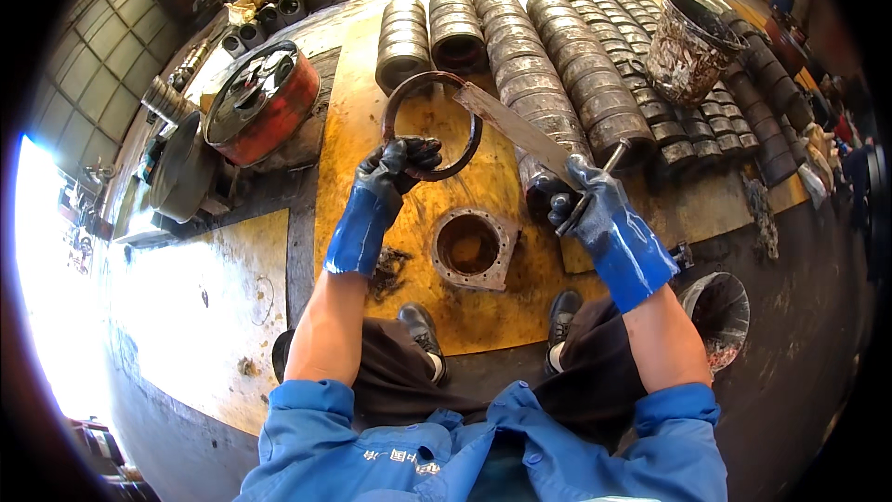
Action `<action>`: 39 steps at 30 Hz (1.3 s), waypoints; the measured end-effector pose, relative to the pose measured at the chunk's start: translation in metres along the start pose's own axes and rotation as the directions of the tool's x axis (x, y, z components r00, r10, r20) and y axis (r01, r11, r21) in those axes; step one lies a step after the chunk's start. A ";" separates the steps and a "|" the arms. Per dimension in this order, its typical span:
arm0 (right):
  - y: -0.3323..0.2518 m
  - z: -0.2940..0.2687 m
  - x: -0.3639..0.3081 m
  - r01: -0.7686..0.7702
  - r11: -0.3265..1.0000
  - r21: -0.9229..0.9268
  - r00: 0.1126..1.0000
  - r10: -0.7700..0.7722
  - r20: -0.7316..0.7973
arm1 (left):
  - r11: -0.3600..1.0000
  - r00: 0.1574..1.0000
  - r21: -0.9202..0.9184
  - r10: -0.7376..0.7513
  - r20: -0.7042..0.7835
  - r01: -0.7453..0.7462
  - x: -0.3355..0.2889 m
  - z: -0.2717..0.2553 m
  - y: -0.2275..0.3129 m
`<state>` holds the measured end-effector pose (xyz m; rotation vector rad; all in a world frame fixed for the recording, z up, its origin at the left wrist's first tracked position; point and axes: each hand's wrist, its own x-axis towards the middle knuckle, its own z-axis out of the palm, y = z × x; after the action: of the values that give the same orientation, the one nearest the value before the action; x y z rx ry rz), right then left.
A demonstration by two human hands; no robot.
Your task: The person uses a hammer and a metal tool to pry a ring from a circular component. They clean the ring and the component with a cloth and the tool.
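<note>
My left hand (395, 167), in a dark-stained blue rubber glove, is closed around the lower left of a dark metal ring (400, 99), held up off the floor. My right hand (599, 209), gloved the same way, grips a flat metal scraper (520, 128) by a rod that crosses its near end. The scraper's far tip meets the ring's upper right edge in the picture; whether it presses on it I cannot tell. Below, between my feet, a round metal flange (444, 265) with holes around its rim lies on a yellow, grease-stained sheet (348, 130).
Rows of stacked metal cylinders (567, 60) stand ahead and to the right. A grimy bucket (688, 51) sits on some of them. At left is a red drum (279, 121) with parts inside. Another bucket (720, 316) is beside my right knee. Dark scraps (388, 274) lie near my left foot.
</note>
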<state>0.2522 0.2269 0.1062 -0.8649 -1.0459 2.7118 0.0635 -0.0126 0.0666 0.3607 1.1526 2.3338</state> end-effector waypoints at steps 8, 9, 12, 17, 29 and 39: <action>0.005 -0.011 0.003 0.153 0.973 -0.175 0.988 -0.147 0.049 | 0.930 0.990 0.355 0.051 0.132 -0.095 0.002 0.001 0.000; 0.006 -0.013 0.002 0.198 0.947 -0.251 0.980 -0.190 0.055 | 0.904 0.987 0.410 0.062 0.151 -0.120 0.002 0.001 -0.001; 0.008 -0.010 -0.001 0.282 0.877 -0.388 0.959 -0.273 0.080 | 0.884 0.985 0.448 0.066 0.162 -0.133 0.000 -0.001 -0.003; 0.009 -0.007 -0.004 0.286 0.907 -0.310 0.958 -0.278 0.073 | 0.907 0.988 0.403 0.072 0.134 -0.121 0.006 -0.013 -0.011; 0.018 -0.005 0.008 0.111 0.993 0.050 0.994 -0.110 -0.028 | 0.977 0.999 0.210 0.013 0.052 -0.024 0.003 -0.003 -0.018; 0.029 0.001 -0.004 0.363 0.886 -0.288 0.896 -0.248 0.368 | 0.921 0.993 0.389 -0.066 0.099 0.022 0.001 -0.015 -0.033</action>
<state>0.2580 0.2032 0.0902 -0.2450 -1.6145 2.4744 0.0662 -0.0053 0.0312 0.5889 1.5493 2.0090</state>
